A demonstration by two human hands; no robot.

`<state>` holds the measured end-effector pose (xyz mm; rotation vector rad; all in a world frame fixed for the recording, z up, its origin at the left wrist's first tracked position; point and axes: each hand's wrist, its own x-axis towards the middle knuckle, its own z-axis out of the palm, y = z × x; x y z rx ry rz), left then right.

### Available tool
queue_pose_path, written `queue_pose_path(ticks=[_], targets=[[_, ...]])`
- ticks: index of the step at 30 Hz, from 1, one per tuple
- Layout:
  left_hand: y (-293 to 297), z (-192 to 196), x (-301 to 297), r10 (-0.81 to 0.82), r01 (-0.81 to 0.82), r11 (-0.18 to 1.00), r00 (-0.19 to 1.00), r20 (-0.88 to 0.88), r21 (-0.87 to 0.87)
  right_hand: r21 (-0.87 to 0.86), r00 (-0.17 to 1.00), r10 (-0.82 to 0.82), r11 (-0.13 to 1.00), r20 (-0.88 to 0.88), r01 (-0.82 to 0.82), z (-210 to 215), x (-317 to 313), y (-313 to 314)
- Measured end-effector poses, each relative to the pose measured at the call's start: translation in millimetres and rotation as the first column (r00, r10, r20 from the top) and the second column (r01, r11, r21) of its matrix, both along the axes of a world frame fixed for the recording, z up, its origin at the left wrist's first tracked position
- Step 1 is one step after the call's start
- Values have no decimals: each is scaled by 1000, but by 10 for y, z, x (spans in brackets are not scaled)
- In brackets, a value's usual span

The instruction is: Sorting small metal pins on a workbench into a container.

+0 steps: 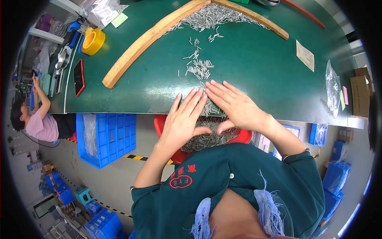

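Note:
My left hand and my right hand lie flat, fingers together, at the near edge of the green table. Their fingertips meet over a bunch of small silver metal pins. Between and under my palms, pins lie heaped in a red tray held below the table edge. More loose pins are scattered just beyond my fingers. A large heap of pins sits farther back inside an angle of two wooden strips. Neither hand grips anything.
A yellow tape roll, a red-edged phone and tools lie at the table's left. A paper slip and a plastic bag lie at the right. Blue crates stand below. Another person sits at far left.

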<state>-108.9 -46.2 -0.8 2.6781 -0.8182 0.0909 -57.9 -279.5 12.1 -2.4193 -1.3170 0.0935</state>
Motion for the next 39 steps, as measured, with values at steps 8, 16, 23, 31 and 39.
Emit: queue_pose_path(ticks=[8,16,23,31,39], targets=[[253,14,-143,-58,65,986,997,52,-152,87,977,144,987,-154,-132,-27,-221,-106],[50,-16,590,190,-188,981,981,48,-34,9,991,-90,996,96,89,-44,537,101],[29,33,667,49,-44,998,994,-97,54,16,996,-76,997,-47,77,-23,511,-111],[8,27,954,31,-28,999,996,-82,32,-5,989,-117,993,90,118,-135,665,-28],[40,-43,812,130,-129,991,988,77,-27,64,993,-67,996,101,61,-69,849,136]])
